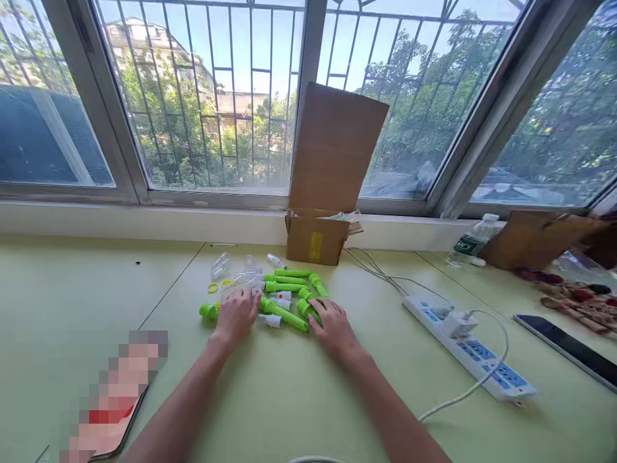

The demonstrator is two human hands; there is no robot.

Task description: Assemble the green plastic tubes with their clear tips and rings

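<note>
A loose group of bright green plastic tubes with threaded ends [285,315] lies on the table, mixed with clear plastic tubes [220,265] and small translucent white caps [270,320]. My left hand [236,315] rests at the group's left side, its fingers over clear pieces and close to a green threaded end [209,312]. At the right side, my right hand [335,325] has its fingers apart against a green threaded piece [307,307]. Both hands look open; the undersides of their fingers are hidden. Yellow rings [213,288] lie left of the clear tubes.
Behind the parts stands an open cardboard box [313,241] against the window ledge. To the right are a white power strip [470,347] with cables, a black phone [569,347] and a water bottle [475,241]. A blurred-out flat object [116,399] lies at left.
</note>
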